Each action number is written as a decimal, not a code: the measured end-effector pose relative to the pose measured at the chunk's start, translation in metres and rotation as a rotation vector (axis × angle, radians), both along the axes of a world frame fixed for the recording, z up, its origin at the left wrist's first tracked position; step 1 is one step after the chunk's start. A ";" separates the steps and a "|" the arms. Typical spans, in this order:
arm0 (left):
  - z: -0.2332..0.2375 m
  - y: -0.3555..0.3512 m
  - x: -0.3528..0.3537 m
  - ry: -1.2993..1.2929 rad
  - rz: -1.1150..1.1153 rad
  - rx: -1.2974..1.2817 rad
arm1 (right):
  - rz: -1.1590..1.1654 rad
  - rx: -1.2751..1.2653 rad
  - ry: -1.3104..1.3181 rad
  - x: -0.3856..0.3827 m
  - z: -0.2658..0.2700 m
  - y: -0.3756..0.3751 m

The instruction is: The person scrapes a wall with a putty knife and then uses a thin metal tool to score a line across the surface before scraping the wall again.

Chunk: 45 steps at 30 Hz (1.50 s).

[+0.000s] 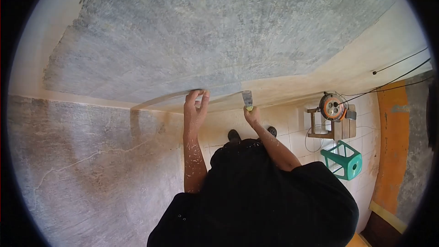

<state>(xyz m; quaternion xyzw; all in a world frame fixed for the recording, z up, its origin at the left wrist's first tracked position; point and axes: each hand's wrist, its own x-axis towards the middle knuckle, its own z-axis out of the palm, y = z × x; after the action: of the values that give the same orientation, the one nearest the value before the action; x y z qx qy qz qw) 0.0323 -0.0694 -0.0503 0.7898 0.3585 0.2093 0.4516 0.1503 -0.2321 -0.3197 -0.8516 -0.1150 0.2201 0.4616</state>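
Note:
My right hand [251, 115] is closed around the yellowish handle of a putty knife [247, 98]. The knife's flat grey blade points up toward the wall, near the lower edge of the grey patch. To the left, my left hand [196, 105] is raised with its fingers bent and a gap between thumb and fingers. Its fingertips are right at the wall [219, 36], whose large grey area has a rough, mottled surface. White flecks dot both of my forearms.
A cable reel [333, 106] sits on a small wooden stool [338, 130] at the right, with black cords running from it. Below stands a green plastic stool [345, 162] on the pale tiled floor [292, 135]. A cracked, stained wall [91, 169] rises on the left.

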 end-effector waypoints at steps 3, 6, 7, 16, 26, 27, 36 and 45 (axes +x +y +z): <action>-0.004 0.000 0.000 -0.053 -0.036 0.069 | -0.023 0.017 -0.020 0.000 -0.006 0.007; -0.005 0.003 -0.001 -0.025 -0.034 0.058 | -0.033 0.034 -0.008 -0.001 0.000 0.004; -0.006 0.004 0.000 -0.033 -0.026 0.051 | -0.024 0.023 -0.041 0.004 -0.003 0.003; -0.016 0.005 -0.006 -0.019 0.009 -0.041 | 0.011 0.019 -0.035 -0.005 -0.010 -0.005; -0.011 0.013 0.000 -0.038 -0.016 -0.058 | -0.004 0.112 -0.036 0.001 -0.020 0.009; -0.012 0.013 -0.001 -0.034 -0.009 -0.072 | 0.006 0.091 -0.031 0.003 -0.016 0.008; -0.015 0.009 0.001 -0.079 0.001 -0.110 | 0.114 0.239 -0.083 0.015 0.049 0.038; -0.017 0.011 -0.004 -0.078 -0.036 -0.039 | 0.051 0.070 0.069 0.006 -0.007 0.003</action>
<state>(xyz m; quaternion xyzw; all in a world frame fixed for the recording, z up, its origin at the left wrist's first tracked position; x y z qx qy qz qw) 0.0284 -0.0586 -0.0676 0.7784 0.3303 0.2247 0.4842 0.1567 -0.2287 -0.3270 -0.8236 -0.1284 0.2568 0.4891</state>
